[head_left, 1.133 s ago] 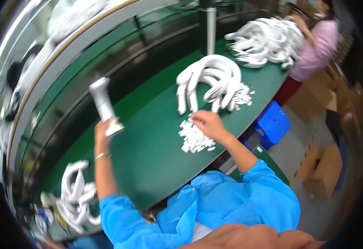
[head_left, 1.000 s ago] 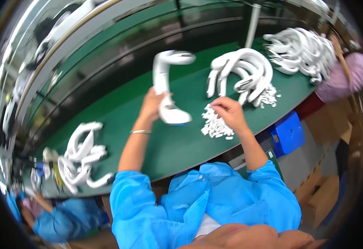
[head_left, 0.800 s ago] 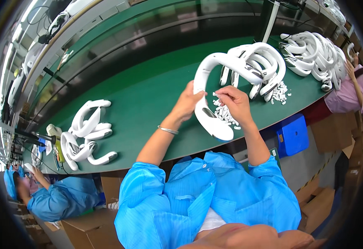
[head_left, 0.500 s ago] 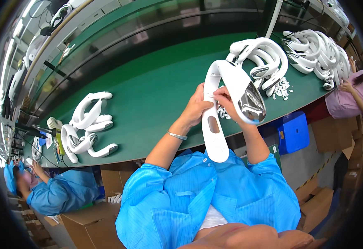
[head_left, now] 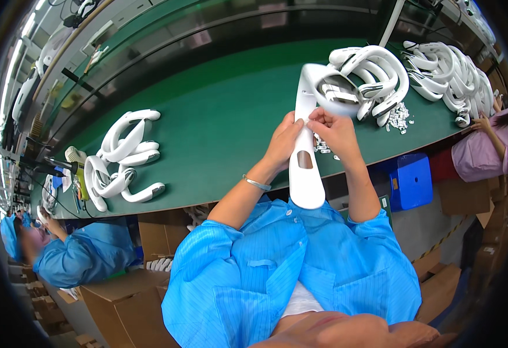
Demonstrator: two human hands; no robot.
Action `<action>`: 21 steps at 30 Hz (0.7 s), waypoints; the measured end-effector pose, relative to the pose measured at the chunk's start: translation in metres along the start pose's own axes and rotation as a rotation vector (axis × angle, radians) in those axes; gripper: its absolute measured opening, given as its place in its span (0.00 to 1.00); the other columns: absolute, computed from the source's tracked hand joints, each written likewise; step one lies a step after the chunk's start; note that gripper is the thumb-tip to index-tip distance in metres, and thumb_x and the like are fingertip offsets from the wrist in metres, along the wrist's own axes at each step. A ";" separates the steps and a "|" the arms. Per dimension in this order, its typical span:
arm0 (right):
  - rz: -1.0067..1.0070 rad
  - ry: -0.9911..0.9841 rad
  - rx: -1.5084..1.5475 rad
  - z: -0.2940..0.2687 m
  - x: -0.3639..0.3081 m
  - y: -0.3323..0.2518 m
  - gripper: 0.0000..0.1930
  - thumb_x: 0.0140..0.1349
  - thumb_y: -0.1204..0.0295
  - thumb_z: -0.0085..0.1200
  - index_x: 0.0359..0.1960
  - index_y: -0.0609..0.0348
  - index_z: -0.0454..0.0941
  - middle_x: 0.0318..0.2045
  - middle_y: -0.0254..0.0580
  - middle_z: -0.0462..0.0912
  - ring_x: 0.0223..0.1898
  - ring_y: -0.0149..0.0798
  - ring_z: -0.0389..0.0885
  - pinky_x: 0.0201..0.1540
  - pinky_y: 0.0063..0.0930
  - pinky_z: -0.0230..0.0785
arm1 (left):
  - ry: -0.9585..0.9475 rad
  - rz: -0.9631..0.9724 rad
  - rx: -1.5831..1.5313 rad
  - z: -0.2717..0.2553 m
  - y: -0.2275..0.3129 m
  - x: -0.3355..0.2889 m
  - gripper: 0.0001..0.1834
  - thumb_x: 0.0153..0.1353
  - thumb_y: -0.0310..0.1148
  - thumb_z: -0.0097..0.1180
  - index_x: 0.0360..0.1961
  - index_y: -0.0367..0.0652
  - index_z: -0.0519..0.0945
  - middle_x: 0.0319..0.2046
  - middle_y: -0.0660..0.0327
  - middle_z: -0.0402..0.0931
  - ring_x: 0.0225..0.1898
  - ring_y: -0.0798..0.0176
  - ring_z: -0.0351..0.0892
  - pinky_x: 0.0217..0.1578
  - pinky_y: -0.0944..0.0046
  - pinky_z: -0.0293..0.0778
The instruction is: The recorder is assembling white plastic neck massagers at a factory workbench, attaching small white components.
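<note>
- A long green work table (head_left: 219, 110) runs across the view, curving with the lens, its near edge just in front of the person in a blue smock.
- A heap of white curved plastic shells (head_left: 448, 72) lies on the table's far right; a seated person in a pink top (head_left: 483, 151) reaches a hand to its edge.
- A second pile of the same white U-shaped shells (head_left: 375, 78) sits just behind the raised hands.
- A smaller cluster of white shells (head_left: 120, 156) lies on the table's left, near a co-worker in blue (head_left: 74, 255).
- The white curved plastic band with an oval cut-out (head_left: 306, 156) is held up off the table, between the person's chest and the table edge, its rounded end pointing down toward the body.
- The left hand (head_left: 283, 142) is clamped on the band's left side, fingers wrapped round it; a thin bracelet (head_left: 257, 184) sits on that wrist.
- The right hand (head_left: 336, 132) is closed on the band's right side, thumb and fingertips pressed at its upper part, touching the left hand's fingertips.
- Small white loose parts (head_left: 398, 118) are scattered on the table, just beside the second pile.
</note>
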State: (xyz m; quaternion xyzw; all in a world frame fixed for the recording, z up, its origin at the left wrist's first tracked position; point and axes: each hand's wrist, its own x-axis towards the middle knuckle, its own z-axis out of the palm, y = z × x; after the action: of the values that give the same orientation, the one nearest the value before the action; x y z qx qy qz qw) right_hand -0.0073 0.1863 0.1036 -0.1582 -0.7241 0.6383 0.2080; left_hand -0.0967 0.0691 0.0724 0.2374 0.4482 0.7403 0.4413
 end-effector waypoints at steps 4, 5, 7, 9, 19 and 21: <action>0.074 -0.043 0.086 -0.001 0.003 -0.001 0.05 0.54 0.77 0.55 0.32 0.64 0.74 0.19 0.33 0.75 0.18 0.21 0.71 0.18 0.14 0.59 | -0.041 -0.066 -0.051 -0.009 -0.001 0.003 0.17 0.69 0.39 0.36 0.50 0.36 0.66 0.27 0.52 0.78 0.23 0.63 0.79 0.23 0.69 0.75; 0.130 -0.062 0.107 -0.002 0.004 -0.001 0.05 0.55 0.76 0.55 0.33 0.62 0.75 0.20 0.30 0.75 0.19 0.18 0.69 0.19 0.12 0.58 | -0.038 -0.065 -0.054 -0.010 0.000 0.003 0.17 0.69 0.39 0.36 0.50 0.36 0.66 0.27 0.52 0.78 0.23 0.63 0.79 0.23 0.69 0.75; 0.127 -0.069 0.109 -0.006 0.008 0.010 0.05 0.56 0.75 0.54 0.32 0.62 0.75 0.19 0.29 0.74 0.18 0.18 0.68 0.19 0.12 0.58 | -0.040 -0.133 -0.122 -0.011 0.002 0.002 0.18 0.69 0.38 0.36 0.48 0.34 0.68 0.27 0.51 0.78 0.24 0.61 0.79 0.22 0.67 0.77; 0.124 -0.075 0.112 -0.004 0.011 0.018 0.05 0.56 0.74 0.54 0.32 0.62 0.75 0.19 0.28 0.74 0.17 0.18 0.67 0.18 0.11 0.57 | -0.057 -0.107 -0.180 -0.018 -0.006 0.005 0.18 0.68 0.37 0.36 0.47 0.31 0.69 0.29 0.50 0.78 0.25 0.59 0.80 0.22 0.64 0.79; 0.061 -0.085 -0.015 0.005 0.015 0.017 0.05 0.54 0.74 0.54 0.29 0.63 0.76 0.17 0.32 0.77 0.17 0.19 0.70 0.17 0.15 0.57 | -0.091 -0.158 -0.346 -0.030 -0.002 0.003 0.17 0.66 0.37 0.42 0.44 0.30 0.71 0.31 0.52 0.77 0.30 0.56 0.81 0.25 0.64 0.81; 0.016 -0.076 -0.081 0.006 0.019 0.024 0.05 0.54 0.74 0.55 0.29 0.63 0.76 0.17 0.33 0.78 0.17 0.19 0.71 0.18 0.16 0.58 | -0.061 -0.232 -0.396 -0.037 -0.007 0.007 0.16 0.64 0.36 0.46 0.44 0.32 0.72 0.32 0.52 0.77 0.33 0.56 0.82 0.27 0.64 0.82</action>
State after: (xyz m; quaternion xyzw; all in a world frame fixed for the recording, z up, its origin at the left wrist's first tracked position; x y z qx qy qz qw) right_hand -0.0279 0.1940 0.0814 -0.1478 -0.7555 0.6155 0.1688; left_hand -0.1241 0.0597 0.0479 0.1153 0.3047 0.7507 0.5747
